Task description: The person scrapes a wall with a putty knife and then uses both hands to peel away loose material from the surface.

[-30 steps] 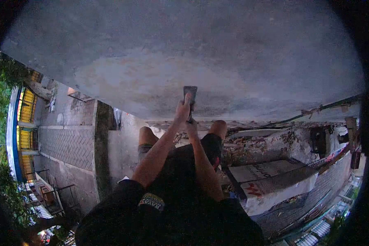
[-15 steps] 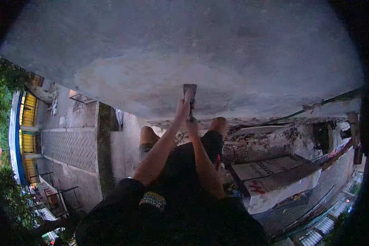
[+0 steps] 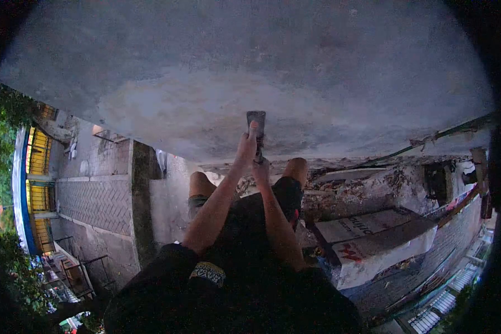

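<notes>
Dim dusk light, grey plastered wall (image 3: 250, 61), brick-paved lane (image 3: 92, 195) far below

— What couldn't you make out?

— The scraper (image 3: 256, 123): its handle was buried under the left hand (image 3: 247, 147) and the right hand (image 3: 260, 170), so only the blade showed against the concrete wall (image 3: 250, 61).

— And the wall itself?

— Its upper part ran off the top edge, and both upper corners were lost in the black lens border.

— Anything else?

— The lettering on the white block (image 3: 373, 239) was too small and skewed to read. The patch (image 3: 207, 273) on the dark sleeve was blurred. The person's shins were hidden behind the arms.
</notes>
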